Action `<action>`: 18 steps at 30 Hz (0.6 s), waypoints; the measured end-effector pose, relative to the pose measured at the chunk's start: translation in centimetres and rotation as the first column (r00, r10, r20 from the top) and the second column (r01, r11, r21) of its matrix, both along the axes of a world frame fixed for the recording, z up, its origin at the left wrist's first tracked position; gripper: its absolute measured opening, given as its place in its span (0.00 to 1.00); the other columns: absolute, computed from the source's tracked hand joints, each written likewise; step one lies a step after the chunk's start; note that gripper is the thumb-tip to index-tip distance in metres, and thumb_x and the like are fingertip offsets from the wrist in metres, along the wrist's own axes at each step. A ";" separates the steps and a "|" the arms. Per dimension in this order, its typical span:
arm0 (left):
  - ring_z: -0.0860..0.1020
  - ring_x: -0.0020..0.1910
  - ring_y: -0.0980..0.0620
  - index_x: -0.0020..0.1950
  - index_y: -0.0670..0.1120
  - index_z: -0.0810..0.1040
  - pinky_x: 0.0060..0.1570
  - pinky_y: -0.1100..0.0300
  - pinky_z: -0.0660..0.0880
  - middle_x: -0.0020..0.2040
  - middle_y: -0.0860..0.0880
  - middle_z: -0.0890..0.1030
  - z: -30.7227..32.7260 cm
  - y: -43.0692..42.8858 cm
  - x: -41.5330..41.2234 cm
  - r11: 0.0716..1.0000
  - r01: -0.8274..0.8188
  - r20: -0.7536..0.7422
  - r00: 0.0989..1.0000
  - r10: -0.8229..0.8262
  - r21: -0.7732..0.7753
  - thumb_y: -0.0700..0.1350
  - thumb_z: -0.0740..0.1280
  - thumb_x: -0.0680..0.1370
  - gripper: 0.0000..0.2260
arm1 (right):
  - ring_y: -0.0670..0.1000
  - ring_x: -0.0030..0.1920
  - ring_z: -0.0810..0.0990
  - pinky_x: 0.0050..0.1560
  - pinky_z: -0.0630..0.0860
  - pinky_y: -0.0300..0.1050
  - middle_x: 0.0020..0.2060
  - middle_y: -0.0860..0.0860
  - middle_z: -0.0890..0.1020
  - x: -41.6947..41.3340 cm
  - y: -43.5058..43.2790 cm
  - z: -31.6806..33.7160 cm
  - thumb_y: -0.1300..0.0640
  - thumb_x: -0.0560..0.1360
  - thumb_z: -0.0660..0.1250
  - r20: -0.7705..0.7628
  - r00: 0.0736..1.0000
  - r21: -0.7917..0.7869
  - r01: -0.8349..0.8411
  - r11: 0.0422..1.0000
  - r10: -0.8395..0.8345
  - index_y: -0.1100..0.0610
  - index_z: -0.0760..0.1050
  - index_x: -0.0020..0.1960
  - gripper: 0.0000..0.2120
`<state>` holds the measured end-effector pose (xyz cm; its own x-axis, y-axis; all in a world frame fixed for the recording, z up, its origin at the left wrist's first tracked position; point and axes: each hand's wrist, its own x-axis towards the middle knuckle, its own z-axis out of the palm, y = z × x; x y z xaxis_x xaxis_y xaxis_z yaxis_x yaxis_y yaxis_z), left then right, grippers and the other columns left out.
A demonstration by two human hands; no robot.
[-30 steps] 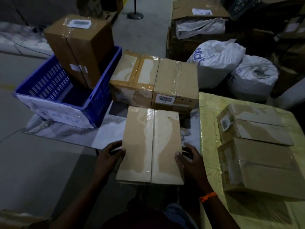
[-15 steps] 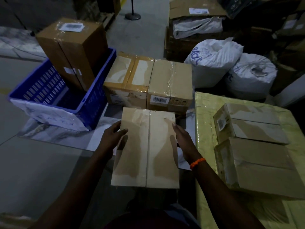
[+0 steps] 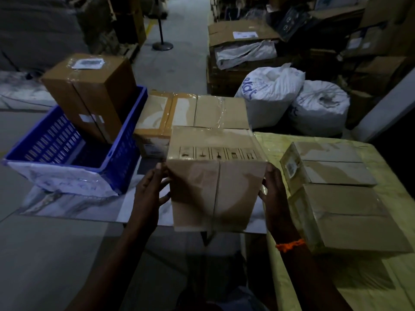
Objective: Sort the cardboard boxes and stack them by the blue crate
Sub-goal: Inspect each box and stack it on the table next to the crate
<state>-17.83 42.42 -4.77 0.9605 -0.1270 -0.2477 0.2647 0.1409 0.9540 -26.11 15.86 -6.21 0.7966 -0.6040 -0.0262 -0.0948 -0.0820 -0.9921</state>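
While L hand (image 3: pixel 151 195) & R hand (image 3: pixel 272 194) fingers (image 3: pixel 160 175) clamp its sides, cardboard box (image 3: pixel 215 189) looks tape-glossy.

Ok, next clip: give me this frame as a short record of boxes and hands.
held box: gripped at its sides by left hand and right hand
blue crate: tall box leaning inside
beside crate: orange-taped box, clear-taped box, side by side
yellow table: far box, near box

Matt cardboard box (image 3: pixel 216 176) under glossy tape; perforated plastic blue crate (image 3: pixel 121 153).
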 end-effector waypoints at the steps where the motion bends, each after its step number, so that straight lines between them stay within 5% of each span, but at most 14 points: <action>1: 0.80 0.62 0.54 0.61 0.53 0.81 0.60 0.48 0.76 0.57 0.55 0.85 -0.1 -0.2 -0.4 1.000 -0.009 -0.008 1.000 0.009 0.002 0.60 0.61 0.83 0.16 | 0.35 0.61 0.77 0.66 0.78 0.52 0.60 0.32 0.76 -0.6 0.3 -0.4 0.47 0.87 0.56 -0.033 0.999 -0.032 0.005 0.999 -0.006 0.29 0.70 0.64 0.13; 4: 0.79 0.60 0.55 0.56 0.54 0.78 0.63 0.46 0.75 0.55 0.56 0.82 -0.7 -0.4 -1.5 0.998 -0.050 -0.047 0.998 0.052 0.039 0.63 0.62 0.79 0.15 | 0.40 0.64 0.74 0.70 0.73 0.64 0.57 0.22 0.71 -2.3 0.8 -2.1 0.36 0.84 0.56 -0.094 0.995 -0.066 -0.022 0.998 0.016 0.19 0.67 0.60 0.10; 9: 0.77 0.64 0.50 0.61 0.50 0.79 0.64 0.43 0.77 0.62 0.49 0.80 -1.2 0.8 -1.6 0.992 -0.018 -0.037 0.999 0.023 0.123 0.70 0.69 0.69 0.30 | 0.23 0.51 0.75 0.66 0.77 0.62 0.54 0.31 0.75 -3.4 2.1 -1.4 0.46 0.82 0.61 -0.053 0.998 0.017 -0.046 0.999 0.046 0.36 0.71 0.57 0.06; 13: 0.76 0.67 0.49 0.68 0.49 0.77 0.65 0.43 0.75 0.67 0.48 0.78 -0.8 1.1 -0.9 0.988 0.030 -0.050 0.999 -0.023 0.149 0.68 0.71 0.68 0.35 | 0.39 0.58 0.80 0.65 0.78 0.62 0.50 0.30 0.83 -2.9 1.6 -1.5 0.34 0.77 0.68 -0.083 0.996 -0.004 -0.013 1.000 0.013 0.30 0.78 0.53 0.06; 18: 0.73 0.70 0.48 0.73 0.50 0.73 0.68 0.41 0.73 0.70 0.47 0.75 -0.4 0.8 -1.1 0.989 0.067 -0.037 0.997 -0.062 0.130 0.64 0.68 0.72 0.32 | 0.45 0.60 0.82 0.65 0.79 0.61 0.51 0.40 0.86 -2.7 1.4 -1.3 0.39 0.76 0.70 -0.072 0.997 0.048 -0.015 0.999 0.018 0.39 0.79 0.55 0.10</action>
